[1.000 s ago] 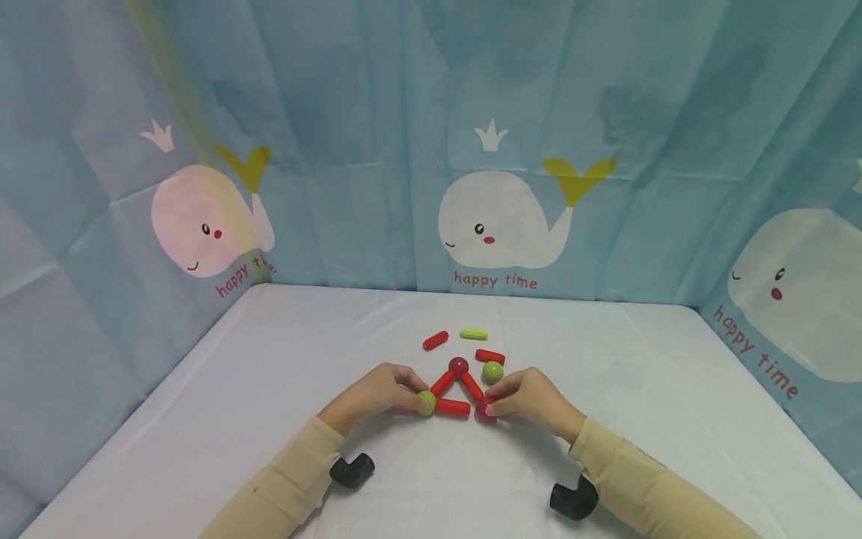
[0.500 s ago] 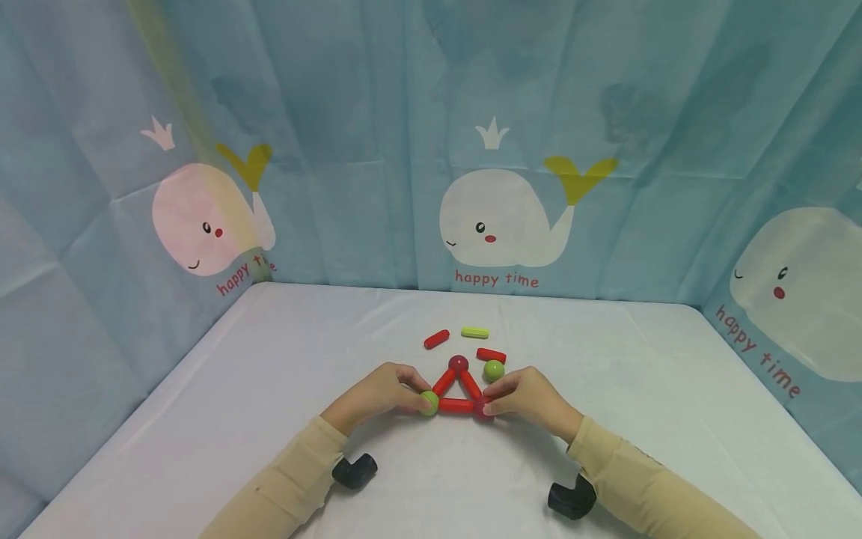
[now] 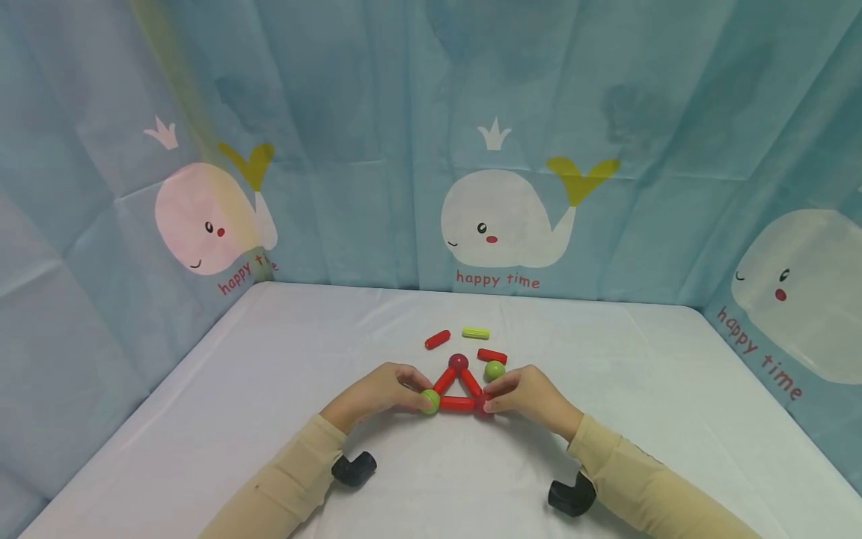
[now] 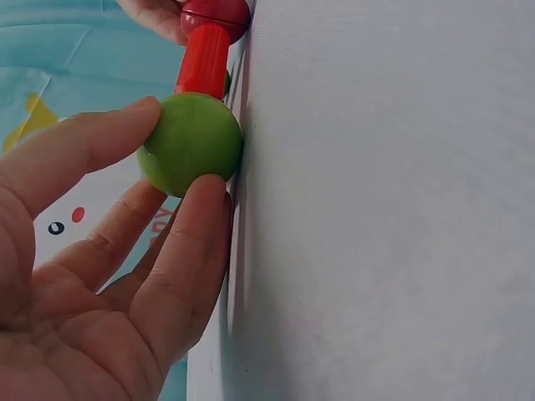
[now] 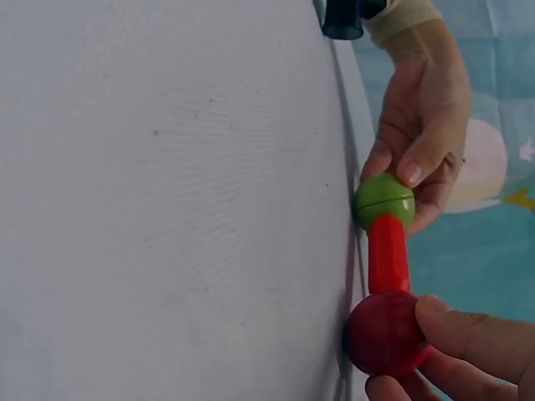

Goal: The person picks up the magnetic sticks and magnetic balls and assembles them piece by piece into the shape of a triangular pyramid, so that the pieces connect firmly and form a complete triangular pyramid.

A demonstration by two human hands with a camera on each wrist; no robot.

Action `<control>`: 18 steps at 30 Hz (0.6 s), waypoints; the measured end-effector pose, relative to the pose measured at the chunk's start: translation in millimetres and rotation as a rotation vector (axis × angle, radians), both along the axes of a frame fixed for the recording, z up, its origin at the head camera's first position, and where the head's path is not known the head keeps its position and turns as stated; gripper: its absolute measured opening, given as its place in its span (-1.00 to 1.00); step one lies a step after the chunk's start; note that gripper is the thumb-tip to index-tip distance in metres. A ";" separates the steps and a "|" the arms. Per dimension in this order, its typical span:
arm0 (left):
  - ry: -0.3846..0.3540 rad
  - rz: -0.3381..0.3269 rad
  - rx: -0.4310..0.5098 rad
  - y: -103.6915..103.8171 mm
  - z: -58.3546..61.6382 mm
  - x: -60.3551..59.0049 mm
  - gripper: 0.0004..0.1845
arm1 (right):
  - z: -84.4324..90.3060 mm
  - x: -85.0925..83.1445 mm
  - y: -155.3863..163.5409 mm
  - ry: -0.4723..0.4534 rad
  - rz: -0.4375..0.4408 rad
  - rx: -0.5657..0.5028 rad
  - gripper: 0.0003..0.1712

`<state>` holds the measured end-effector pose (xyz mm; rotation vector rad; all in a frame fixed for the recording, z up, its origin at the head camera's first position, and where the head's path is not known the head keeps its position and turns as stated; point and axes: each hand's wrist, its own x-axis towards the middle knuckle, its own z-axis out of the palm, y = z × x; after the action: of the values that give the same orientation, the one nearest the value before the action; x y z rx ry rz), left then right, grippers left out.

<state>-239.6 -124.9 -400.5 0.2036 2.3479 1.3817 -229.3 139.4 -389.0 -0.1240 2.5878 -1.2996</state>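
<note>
A triangle of red rods and balls lies flat on the white table. My left hand pinches the green ball at its left corner between thumb and fingers. At the right corner my right hand pinches a dark red ball. Between these two balls runs a red rod, which touches both. Two more red rods slant up from them to another dark red ball at the far corner, which neither hand touches.
Behind the triangle lie two loose red rods, one at the left and one at the right, and a yellow-green rod. A loose green ball sits just beyond my right hand. A blue whale-print curtain hangs around the table.
The hands have drawn slightly closer together. The gap between the front red rod and the right dark red ball has gone, and the triangle's front side now looks joined.
</note>
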 end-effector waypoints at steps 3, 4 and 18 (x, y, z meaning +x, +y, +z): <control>0.006 0.001 -0.007 -0.8 -1.1 -0.4 -0.71 | 8.2 -5.2 1.9 0.028 -0.016 0.001 -0.74; 0.008 0.001 -0.009 -0.8 -1.3 -0.7 -0.71 | 11.9 -7.7 3.3 0.037 -0.029 -0.007 -0.73; 0.017 0.005 -0.004 -1.7 -4.7 -2.8 -0.71 | 14.9 -66.4 22.5 0.064 -0.073 -0.034 -0.55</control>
<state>-242.4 -126.6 -405.3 0.2091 2.3660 1.3833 -295.7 161.8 -374.1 -0.0794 2.6470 -1.3867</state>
